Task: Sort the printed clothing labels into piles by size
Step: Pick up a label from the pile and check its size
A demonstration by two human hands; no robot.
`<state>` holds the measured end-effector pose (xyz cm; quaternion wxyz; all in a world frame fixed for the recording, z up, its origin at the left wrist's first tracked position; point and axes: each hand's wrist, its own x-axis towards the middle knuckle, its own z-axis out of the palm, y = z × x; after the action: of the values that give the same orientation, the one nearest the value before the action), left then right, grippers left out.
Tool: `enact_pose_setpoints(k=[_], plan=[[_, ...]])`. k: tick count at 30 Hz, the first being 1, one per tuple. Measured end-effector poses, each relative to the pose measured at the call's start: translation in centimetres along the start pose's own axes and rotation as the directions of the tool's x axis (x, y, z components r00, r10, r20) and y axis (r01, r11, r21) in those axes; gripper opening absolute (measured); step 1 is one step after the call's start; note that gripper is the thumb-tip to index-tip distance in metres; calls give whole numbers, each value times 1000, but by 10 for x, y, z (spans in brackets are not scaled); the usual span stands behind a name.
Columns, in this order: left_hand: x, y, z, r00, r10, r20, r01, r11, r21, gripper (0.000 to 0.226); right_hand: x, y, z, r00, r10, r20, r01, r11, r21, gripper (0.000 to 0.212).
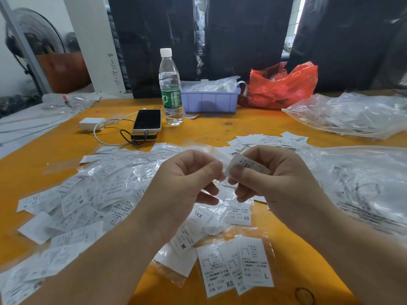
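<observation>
**Both hands on one small label above the heap**

Here, in the head view, the left hand (187, 183) and the right hand (268, 181) met above the orange worktop (220, 128). The right hand pinched a curled printed label (246, 165) between thumb and fingers; its size mark could not be read. The left hand's fingers were curled, its thumb and forefinger pinching a clear, blurred bit of film (221, 160) beside that label, though the grip was hard to see.

Below the hands lay a loose heap of labels (88, 199), many in clear sleeves, with M, S, XS and XXL marks showing. Nearest the camera sat a clear packet (237, 267) with labels marked XS and L. A smaller scatter of labels (264, 140) lay just beyond the hands.

Farther back stood a water bottle (170, 89), next to a phone (147, 121) on its cable, a lilac bin (210, 102) and a red bag (284, 84). Clear plastic bags (352, 115) lay at right.
</observation>
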<state>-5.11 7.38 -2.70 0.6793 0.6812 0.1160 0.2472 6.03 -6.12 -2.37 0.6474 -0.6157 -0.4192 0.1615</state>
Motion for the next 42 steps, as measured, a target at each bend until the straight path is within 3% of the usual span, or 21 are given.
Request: enact_pose_setpoints(k=[5, 11, 18, 25, 29, 34, 38, 42], plan=[[-1, 2, 2, 999, 14, -51, -15, 1000, -18, 22, -2, -1, 1, 996, -78, -44, 80, 996, 47, 6], [-3, 2, 6, 998, 44, -55, -45, 999, -20, 22, -1, -1, 2, 997, -66, -31, 68, 996, 59, 13], [-4, 0, 7, 996, 86, -34, -85, 995, 52, 23, -1, 6, 4, 999, -36, -3, 36, 999, 32, 16], [-5, -1, 8, 989, 143, -47, -133, 976, 172, 33, -1, 8, 1, 995, -48, 90, 52, 998, -41, 6], [-4, -3, 6, 991, 129, -38, -120, 975, 188, 26, -2, 9, 0, 994, -45, 104, 49, 998, -40, 6], [-3, -3, 4, 996, 59, 68, -70, 984, 163, 14, -3, 9, 1, 994, -60, 90, 67, 995, -76, 24], [-2, -1, 4, 995, -16, 98, 8, 997, 81, 16, -2, 8, 2, 991, -103, 85, 114, 984, -139, 18], [-1, 0, 2, 996, -52, 79, 54, 998, -19, 19, -2, 7, 1, 996, -40, 83, 45, 997, -64, 17]])
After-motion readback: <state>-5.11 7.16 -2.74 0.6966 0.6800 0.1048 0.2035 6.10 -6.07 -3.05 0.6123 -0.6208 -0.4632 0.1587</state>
